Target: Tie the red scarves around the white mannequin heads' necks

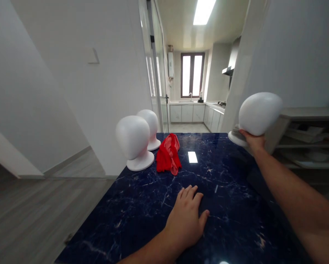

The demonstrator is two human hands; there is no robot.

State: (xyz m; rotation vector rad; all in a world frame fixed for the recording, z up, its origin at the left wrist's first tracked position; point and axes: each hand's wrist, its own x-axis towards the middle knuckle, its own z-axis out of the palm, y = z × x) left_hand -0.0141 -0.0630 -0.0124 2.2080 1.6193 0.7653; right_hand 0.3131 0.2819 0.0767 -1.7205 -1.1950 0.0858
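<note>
R hand (253,141) gripping wht head form (260,113) by neck, L hand (185,219) spread palm-down on dk-blue tabletop (138,209).

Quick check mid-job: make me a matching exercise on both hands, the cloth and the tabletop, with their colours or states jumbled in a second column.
1. left hand
2. right hand
3. cloth
4. tabletop

A. dark blue, pale veins
B. around the neck of a white head form
C. palm down, holding nothing
D. red, bunched

Pairs: 1-C, 2-B, 3-D, 4-A
</note>
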